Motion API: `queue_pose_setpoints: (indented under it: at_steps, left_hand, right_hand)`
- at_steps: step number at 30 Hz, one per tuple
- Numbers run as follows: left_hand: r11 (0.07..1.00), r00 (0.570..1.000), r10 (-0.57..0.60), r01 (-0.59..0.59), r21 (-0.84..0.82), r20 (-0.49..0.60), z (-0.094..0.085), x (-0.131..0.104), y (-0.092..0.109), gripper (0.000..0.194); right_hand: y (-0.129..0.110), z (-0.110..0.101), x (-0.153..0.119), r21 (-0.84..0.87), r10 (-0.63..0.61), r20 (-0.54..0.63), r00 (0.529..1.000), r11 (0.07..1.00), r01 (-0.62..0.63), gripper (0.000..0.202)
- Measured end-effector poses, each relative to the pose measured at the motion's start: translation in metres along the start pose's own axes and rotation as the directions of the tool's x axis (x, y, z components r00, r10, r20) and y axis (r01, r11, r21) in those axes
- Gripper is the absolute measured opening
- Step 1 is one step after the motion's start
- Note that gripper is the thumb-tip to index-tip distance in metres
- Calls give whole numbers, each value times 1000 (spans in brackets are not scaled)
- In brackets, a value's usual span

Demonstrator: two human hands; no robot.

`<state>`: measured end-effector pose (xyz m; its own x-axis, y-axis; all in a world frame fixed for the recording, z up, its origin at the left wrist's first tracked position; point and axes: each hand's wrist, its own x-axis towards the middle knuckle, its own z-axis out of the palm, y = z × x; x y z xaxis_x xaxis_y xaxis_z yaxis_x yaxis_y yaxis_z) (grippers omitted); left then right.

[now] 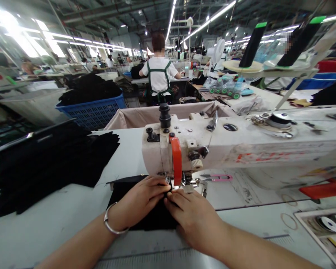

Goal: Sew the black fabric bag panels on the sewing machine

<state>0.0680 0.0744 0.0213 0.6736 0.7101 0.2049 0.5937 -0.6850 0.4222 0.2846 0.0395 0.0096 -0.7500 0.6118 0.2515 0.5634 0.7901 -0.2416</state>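
A piece of black fabric (pixel 120 192) lies flat on the sewing machine bed, its far edge near the needle area. My left hand (pixel 144 200), with a silver bangle at the wrist, grips the fabric from the left, fingers close together by the presser foot. From the right, my right hand (pixel 196 216) presses and pinches the same fabric, its fingertips almost meeting the left ones. Just above stands the white sewing machine head (pixel 156 157) with an orange guard (pixel 176 160). The needle tip is hidden behind the guard and fingers.
A stack of black fabric pieces (pixel 53 164) covers the table's left side. Pink-handled thread snips (pixel 224 178) lie on the machine bed. At the lower right is a tray (pixel 308 228) with bobbins. Beyond are a blue basket (pixel 92 112), a cloth-lined bin (pixel 134 115) and a seated co-worker (pixel 159 76).
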Motion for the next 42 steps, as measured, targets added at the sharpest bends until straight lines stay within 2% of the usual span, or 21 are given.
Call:
queue_pose_setpoints:
  at_steps: [9,12,15,17,18,21,23,25,26,28,30,31,33,36,38,42]
  left_hand:
    - [1000,1000,12,-12,11,6,-3,-2,5,39]
    - [998,1000,-7,7,58,7,0,-1,4,40]
    - [993,999,-17,13,114,38,0,-2,7,41]
    - [988,997,-33,21,154,72,-3,-7,13,43]
    - [985,995,-45,30,170,86,-5,-11,18,48]
    - [980,989,-72,46,196,131,-9,-25,33,78]
    - [974,991,-34,3,225,133,-10,-33,41,79]
    - [958,995,44,-68,278,90,-8,-36,45,60]
    - [946,995,86,-100,308,58,-6,-35,46,52]
    - [930,992,129,-120,347,-2,-3,-32,46,51]
    - [936,994,97,-73,343,-53,0,-27,46,54]
    - [944,996,68,-43,326,-64,0,-24,45,53]
    - [960,998,9,7,278,-57,-3,-21,43,48]
    - [978,1000,3,0,207,-12,-11,-22,39,42]
    - [985,1000,17,-17,172,-2,-15,-25,35,43]
    - [986,999,-17,21,164,-28,-8,-32,33,60]
  right_hand:
    - [-5,-1,-1,55,28,7,1000,998,-28,40]
    - [-1,-8,-1,110,53,32,998,992,-56,45]
    - [11,-29,-5,221,9,33,999,975,-17,46]
    - [24,-48,-11,295,-1,27,1000,955,-7,54]
    - [30,-58,-16,328,14,29,999,944,-23,60]
    - [47,-77,-27,424,56,99,994,901,-93,69]
    - [54,-75,-29,464,78,130,988,876,-130,64]
    - [56,-63,-26,442,142,107,984,880,-175,52]
    - [56,-54,-22,400,204,69,977,891,-214,43]
    - [54,-37,-14,277,341,-29,939,906,-321,29]
    - [48,-23,-8,163,408,-146,901,908,-385,20]
    - [45,-19,-6,125,396,-189,899,917,-378,16]
    - [37,-17,-5,98,297,-233,926,955,-281,7]
    - [28,-21,-8,153,87,-216,973,987,-54,7]
    - [24,-23,-9,204,-35,-191,981,976,74,7]
    - [22,-19,-11,261,-100,-149,984,955,137,16]
